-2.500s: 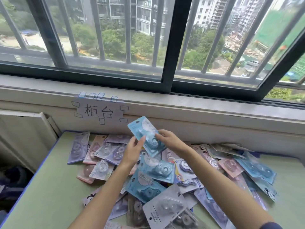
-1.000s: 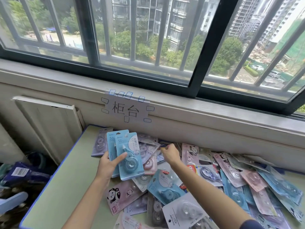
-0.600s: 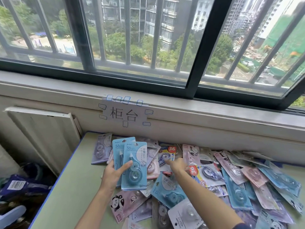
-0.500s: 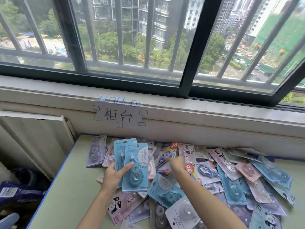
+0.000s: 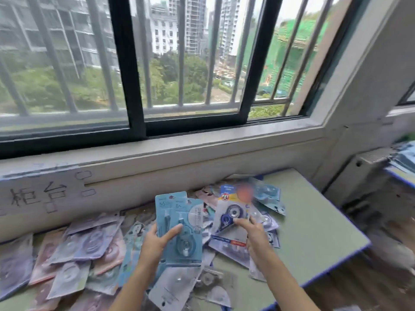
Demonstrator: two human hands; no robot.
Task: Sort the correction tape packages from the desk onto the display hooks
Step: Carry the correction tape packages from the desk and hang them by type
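Note:
My left hand (image 5: 157, 240) grips two light blue correction tape packages (image 5: 183, 223), fanned upright above the desk. My right hand (image 5: 251, 230) pinches a white, blue and yellow package (image 5: 231, 209) with a dark blue tape roller, lifted off the heap. Several more packages (image 5: 85, 248) in purple, pink and blue lie scattered over the green desk (image 5: 314, 225). No display hooks are in sight.
A paper label (image 5: 38, 195) with handwritten characters is taped to the wall under the barred window (image 5: 179, 63). At the right stand a white radiator (image 5: 368, 173) and another blue-edged table (image 5: 402, 167) with stacked items. Wooden floor lies beyond the desk's right edge.
My right hand has picked the white and blue package out of the heap and raised it. The view has swung to the right; my left hand keeps holding the two blue packages.

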